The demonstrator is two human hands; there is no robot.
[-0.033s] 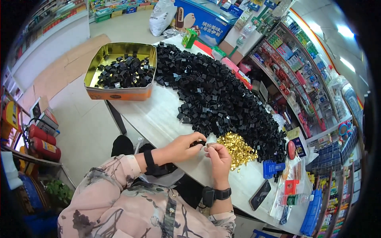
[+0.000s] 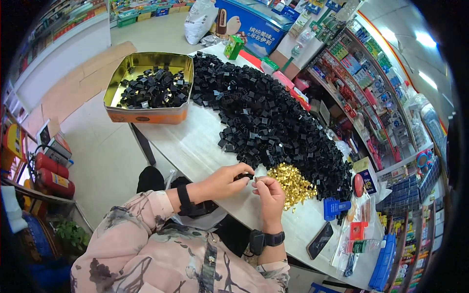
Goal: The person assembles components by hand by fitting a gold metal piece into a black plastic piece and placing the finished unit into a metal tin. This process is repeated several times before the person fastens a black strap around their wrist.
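Note:
My left hand (image 2: 225,181) is closed around a small black plastic piece (image 2: 247,176) at the near edge of the table. Close to its fingertips, my right hand (image 2: 270,194) pinches a tiny bit of something, possibly gold metal, too small to make out for sure. A pile of small gold metal pieces (image 2: 293,187) lies just beyond my right hand. Behind both hands spreads a large heap of black plastic pieces (image 2: 264,112). A gold-lined orange tin (image 2: 146,116) at the far left of the table holds more black pieces, with gold showing on some.
On the right side of the white table (image 2: 190,141) lie a blue plastic item (image 2: 334,208), a dark phone (image 2: 320,240), a red oval object (image 2: 358,184) and a clear bottle (image 2: 364,245). A green box (image 2: 233,47) stands at the far end. Stocked shelves (image 2: 356,93) rise beyond.

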